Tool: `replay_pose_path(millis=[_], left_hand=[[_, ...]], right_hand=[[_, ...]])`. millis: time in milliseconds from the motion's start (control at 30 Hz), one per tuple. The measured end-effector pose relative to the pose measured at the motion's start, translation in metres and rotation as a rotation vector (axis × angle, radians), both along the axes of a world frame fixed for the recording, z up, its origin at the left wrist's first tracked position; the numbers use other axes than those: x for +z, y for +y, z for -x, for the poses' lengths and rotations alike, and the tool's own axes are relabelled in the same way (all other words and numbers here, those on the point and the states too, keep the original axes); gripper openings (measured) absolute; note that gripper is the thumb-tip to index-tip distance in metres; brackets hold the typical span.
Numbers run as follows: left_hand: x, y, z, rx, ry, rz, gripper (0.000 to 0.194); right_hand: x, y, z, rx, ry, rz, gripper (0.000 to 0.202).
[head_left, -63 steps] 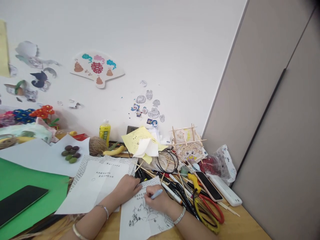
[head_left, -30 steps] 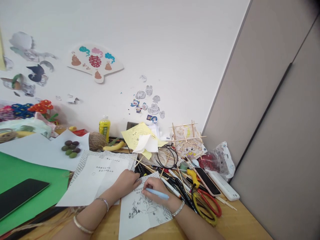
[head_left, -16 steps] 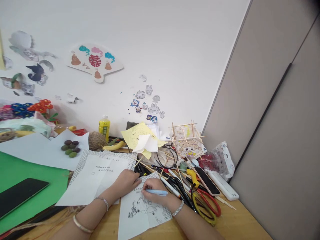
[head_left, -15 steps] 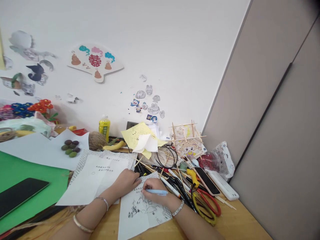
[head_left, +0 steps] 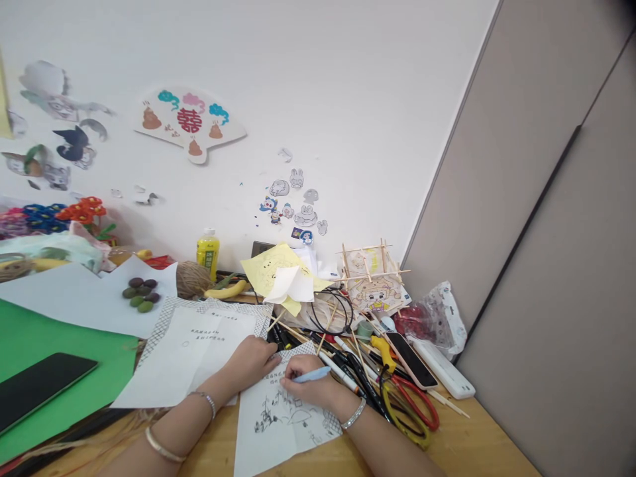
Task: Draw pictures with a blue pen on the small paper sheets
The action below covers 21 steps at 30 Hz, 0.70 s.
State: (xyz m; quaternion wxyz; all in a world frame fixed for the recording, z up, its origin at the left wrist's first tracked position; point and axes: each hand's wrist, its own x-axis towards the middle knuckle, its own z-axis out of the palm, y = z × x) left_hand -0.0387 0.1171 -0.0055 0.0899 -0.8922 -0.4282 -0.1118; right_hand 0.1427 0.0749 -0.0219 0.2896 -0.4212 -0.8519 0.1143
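A: What do the hands hold?
B: The right hand [head_left: 320,391] pinches a light blue pen [head_left: 314,375]. The left hand [head_left: 251,361] is bent, with its fingertips by the top left edge of the near sheet [head_left: 263,445]. Nobody can tell if it presses or just rests

A: Where is the pen?
B: In the lower middle of the frame, over the near sheet, to the right of the left hand. Its back end points right and a bit up

A: And how does the sheet lie?
B: Its long way goes up and down, with the top leaning right. The right hand is closer to its middle

A: What is hard to see?
B: The pen's tip hides behind the fingers. The words are too tiny to read. The left arm covers some of the far sheet [head_left: 149,384]. On the right, the heap of pens and sticks [head_left: 352,366] is a jumble, and the left edge of the frame cuts off a black tablet [head_left: 47,384]
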Motion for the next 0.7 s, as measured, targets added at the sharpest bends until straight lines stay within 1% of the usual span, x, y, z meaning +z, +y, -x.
replay_pose_path(millis=[167,367,567,700], left_hand=[[-0.0018,0.0011,0.0006,-0.010,-0.014,-0.008,0.032],[-0.0014,0.0014,0.0004,-0.010,-0.016,-0.010,0.031],[-0.0014,0.0012,0.0008,-0.009,-0.016,-0.004,0.031],[-0.0017,0.0016,0.0005,-0.015,-0.030,-0.005,0.032]], right_hand=[[0.0023,-0.0011,0.0015,-0.015,0.025,0.042,0.016],[0.0078,-0.0052,0.0010,-0.017,0.032,0.069,0.013],[0.0070,-0.0042,-0.0011,0.055,0.008,0.022,0.016],[0.0043,-0.0022,-0.0022,0.063,-0.027,0.019,0.017]])
